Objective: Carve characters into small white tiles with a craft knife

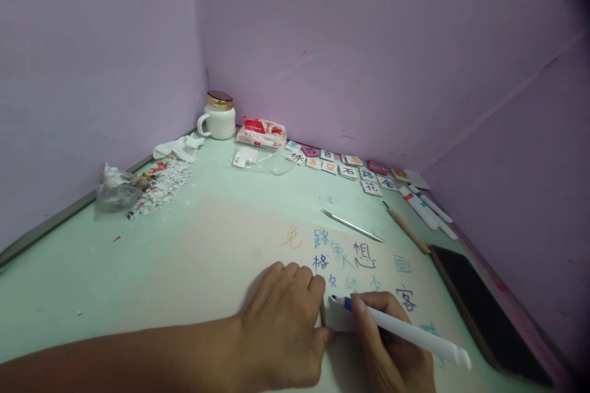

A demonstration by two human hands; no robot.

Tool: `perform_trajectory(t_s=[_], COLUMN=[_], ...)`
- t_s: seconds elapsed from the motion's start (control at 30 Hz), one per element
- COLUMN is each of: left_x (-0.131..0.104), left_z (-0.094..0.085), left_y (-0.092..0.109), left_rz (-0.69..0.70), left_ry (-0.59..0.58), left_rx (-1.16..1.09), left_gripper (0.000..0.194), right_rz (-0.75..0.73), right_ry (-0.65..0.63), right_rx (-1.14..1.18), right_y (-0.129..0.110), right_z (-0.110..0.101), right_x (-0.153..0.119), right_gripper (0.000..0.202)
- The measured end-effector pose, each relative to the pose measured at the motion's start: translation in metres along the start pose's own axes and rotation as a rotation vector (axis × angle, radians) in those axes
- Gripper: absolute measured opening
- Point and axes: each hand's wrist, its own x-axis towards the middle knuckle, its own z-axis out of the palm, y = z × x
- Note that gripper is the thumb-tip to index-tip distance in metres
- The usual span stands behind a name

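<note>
A white marker pen [415, 333] with a blue collar is gripped in my right hand [385, 344], its dark tip at the upper edge of a small white tile [338, 318]. The tile lies flat on a pale sheet [221, 258]. Curled beside it, my left hand [288, 325] steadies the tile's left side with thumb and forefinger. Part of the tile is hidden under my right hand. Coloured handwritten Chinese characters [364, 255] cover the sheet above and right of my hands.
A silver pointed tool [353, 225], a wooden-handled tool [405, 228] and a dark phone-like slab [483, 313] lie right. Lettered tiles [348, 172], a red-and-white packet [262, 133] and a lidded mug [221, 120] line the back. Shavings [166, 184] and a plastic bag [117, 187] lie left.
</note>
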Motion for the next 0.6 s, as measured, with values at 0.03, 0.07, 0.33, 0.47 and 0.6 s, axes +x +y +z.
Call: perform_trajectory(t_s=[0.03,0.07,0.33,0.47,0.6], left_x=[-0.0002,-0.0003,0.0002,0.0004,0.0], left_z=[0.0004,0.0008,0.0015,0.0022,0.0025], left_y=[-0.0003,-0.0006,-0.0013,-0.0012,-0.0021], left_rz=[0.003,0.005,0.01,0.004,0.002], left_ry=[0.005,0.009,0.009,0.013,0.007], left_rx=[-0.001,-0.001,0.0,-0.003,-0.01], left_gripper=[0.028,0.028,0.027,0.028,0.028], right_rz=[0.003,0.008,-0.014,-0.028,-0.032], right_ry=[0.001,0.002,0.004,0.007,0.011], right_rx=[0.003,0.004,0.011,-0.001,-0.011], right_y=[-0.0001,-0.0002,-0.0038,-0.0044,-0.0044], right_z=[0.0001,0.0002,0.0023,0.002,0.0016], right_x=[-0.0001,-0.0003,-0.0005,0.0001,0.0004], right_gripper=[0.028,0.028,0.026,0.027,0.029])
